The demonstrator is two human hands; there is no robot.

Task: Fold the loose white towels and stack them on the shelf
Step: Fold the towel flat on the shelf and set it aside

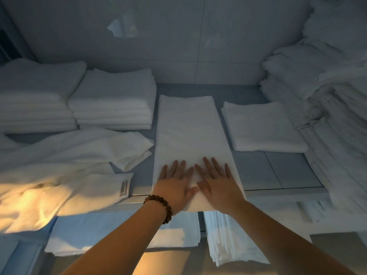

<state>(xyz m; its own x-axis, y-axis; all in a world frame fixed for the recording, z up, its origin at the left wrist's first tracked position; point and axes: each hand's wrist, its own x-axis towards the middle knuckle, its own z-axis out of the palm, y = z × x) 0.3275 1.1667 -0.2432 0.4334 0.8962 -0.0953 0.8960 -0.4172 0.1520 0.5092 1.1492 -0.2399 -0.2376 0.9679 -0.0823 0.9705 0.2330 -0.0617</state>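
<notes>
Towels lie all over the shelf (pixel 278 171) in front of us, and a shiny tiled wall (pixel 178 36) stands behind it at twelve o'clock. At three o'clock a big messy pile (pixel 327 116) of white towels climbs high up the side. At eight o'clock a heap of loose white towels (pixel 59 165) spills over the front edge of the shelf, and warm yellow light falls on its near part. At ten o'clock two neat stacks (pixel 113 104) of folded towels sit side by side by the wall. Down at six o'clock, under the shelf, we see more white cloths (pixel 228 239) on a lower level.

In the middle lies the long towel (pixel 190 132). It is folded into a narrow strip that runs from the front edge toward the wall, and its near end hangs a little over the edge. At two o'clock from its middle a small folded towel (pixel 262 126) lies flat, close by but not touching it.

Our left hand (pixel 174 187) and our right hand (pixel 218 185) lie palms down on the near end of the long towel. The fingers are straight and spread, flat on the cloth, and they pinch nothing. The two thumbs almost meet.

We wear a brown bead bracelet (pixel 158 203) on the left wrist. At nine o'clock from the left hand a little label (pixel 123 187) sits on a corner of the loose heap.
</notes>
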